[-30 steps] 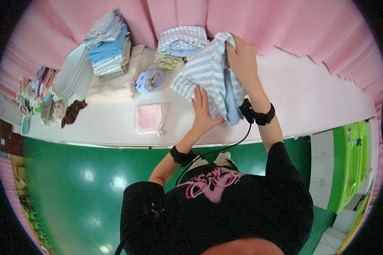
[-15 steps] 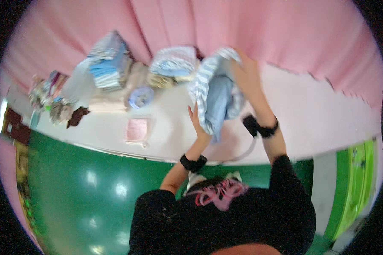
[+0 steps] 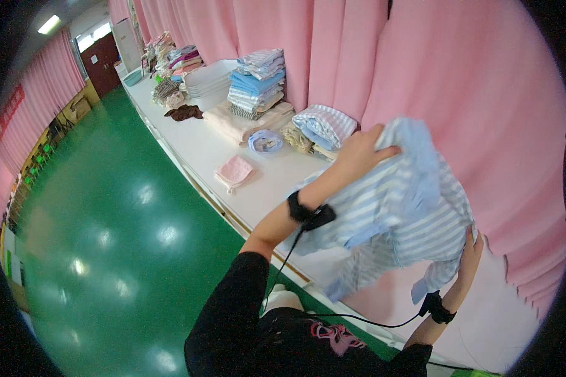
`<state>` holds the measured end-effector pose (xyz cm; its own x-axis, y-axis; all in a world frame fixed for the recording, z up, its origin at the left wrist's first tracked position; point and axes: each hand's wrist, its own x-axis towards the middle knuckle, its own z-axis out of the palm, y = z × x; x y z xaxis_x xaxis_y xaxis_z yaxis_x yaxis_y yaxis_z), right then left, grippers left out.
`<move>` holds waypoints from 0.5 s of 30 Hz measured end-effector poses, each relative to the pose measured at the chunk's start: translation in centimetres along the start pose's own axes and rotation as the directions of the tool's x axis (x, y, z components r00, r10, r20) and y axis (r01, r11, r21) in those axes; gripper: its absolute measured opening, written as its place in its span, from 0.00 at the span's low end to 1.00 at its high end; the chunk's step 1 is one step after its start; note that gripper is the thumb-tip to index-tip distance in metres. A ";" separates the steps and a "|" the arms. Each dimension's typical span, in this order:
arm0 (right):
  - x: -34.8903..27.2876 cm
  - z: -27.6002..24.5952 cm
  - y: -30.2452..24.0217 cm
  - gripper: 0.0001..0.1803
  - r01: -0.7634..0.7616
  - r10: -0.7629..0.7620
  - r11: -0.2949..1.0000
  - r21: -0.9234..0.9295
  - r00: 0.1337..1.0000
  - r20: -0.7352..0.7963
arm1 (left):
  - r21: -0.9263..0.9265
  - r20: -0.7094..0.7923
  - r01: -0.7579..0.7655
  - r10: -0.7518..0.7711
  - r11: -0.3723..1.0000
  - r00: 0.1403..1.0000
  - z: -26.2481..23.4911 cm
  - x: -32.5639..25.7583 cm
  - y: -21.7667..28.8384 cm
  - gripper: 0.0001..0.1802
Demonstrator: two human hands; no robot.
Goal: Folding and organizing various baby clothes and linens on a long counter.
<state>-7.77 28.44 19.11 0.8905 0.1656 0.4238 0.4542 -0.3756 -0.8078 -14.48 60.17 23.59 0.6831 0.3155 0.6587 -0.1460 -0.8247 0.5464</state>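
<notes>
A blue-and-white striped shirt (image 3: 431,229) hangs loosely spread between my two hands above the white table (image 3: 201,164). My left hand (image 3: 361,154) is closed on its upper part, near a plain light-blue section that may be the collar. At the shirt's right edge, my right hand (image 3: 471,254) grips the cloth, its fingers partly behind the fabric. The lower part of the shirt is blurred and droops toward the table's near edge. Around each wrist is a black band, and a black cable runs between them.
Left of the shirt lie a striped folded bundle (image 3: 326,125), a light-blue rolled cloth (image 3: 265,142) and a pink square cloth (image 3: 234,171). Farther off stand a tall clothes stack (image 3: 258,85), white stacked trays (image 3: 209,83) and a brown cloth (image 3: 183,112). Pink curtains (image 3: 459,94) border the table.
The shirt has gone from a bunched bundle to hanging spread out. My left hand has risen to its upper part, while my right hand has lowered to its right side. The view has turned.
</notes>
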 end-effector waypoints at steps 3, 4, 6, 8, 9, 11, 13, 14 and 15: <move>-0.9 -0.1 7.0 0.24 -0.272 0.272 0.962 0.011 0.962 -0.023 | 0.055 0.162 -0.089 0.079 0.995 0.984 10.2 2.6 -2.4 0.29; -1.6 0.5 8.6 0.23 -0.278 0.272 0.952 -0.128 0.960 -0.064 | 0.074 0.209 -0.191 0.172 0.979 0.963 13.7 2.0 -4.5 0.31; -2.7 -1.5 19.5 0.20 -0.370 0.404 0.910 -0.190 0.894 0.196 | 0.206 0.315 -0.471 0.398 0.858 0.862 19.5 -0.7 -6.7 0.35; -5.8 -0.3 21.9 0.15 -0.383 0.380 0.924 0.003 0.916 0.131 | 0.100 0.668 -0.317 0.172 0.943 0.724 20.8 -5.3 -7.3 0.40; -6.7 -0.6 23.5 0.15 -0.347 0.373 0.909 -0.230 0.925 0.077 | 0.088 0.799 -0.267 0.092 0.960 0.594 20.6 -7.4 -7.2 0.46; -7.9 -1.5 25.7 0.16 -0.344 0.407 0.818 -0.462 0.913 0.041 | 0.153 0.925 -0.346 -0.010 0.926 0.380 19.8 -10.7 -7.1 0.48; -8.4 -1.9 25.4 0.17 -0.389 0.449 0.815 -0.429 0.893 0.043 | 0.152 0.943 -0.399 -0.012 0.904 0.332 18.4 -13.3 -8.1 0.47; -8.2 -1.6 24.9 0.17 -0.386 0.441 0.838 -0.386 0.895 0.064 | 0.201 0.933 -0.438 -0.035 0.876 0.358 17.9 -13.9 -8.5 0.45; -8.2 -1.9 24.4 0.17 -0.414 0.477 0.822 -0.390 0.876 0.076 | 0.161 0.944 -0.447 -0.004 0.880 0.331 18.3 -14.2 -9.2 0.45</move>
<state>-4.07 16.19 -3.28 0.9983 0.0354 -0.0454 -0.0049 -0.7332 -0.6800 -9.78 54.68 -0.28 0.9020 -0.3350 -0.2725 -0.3188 -0.9422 0.1031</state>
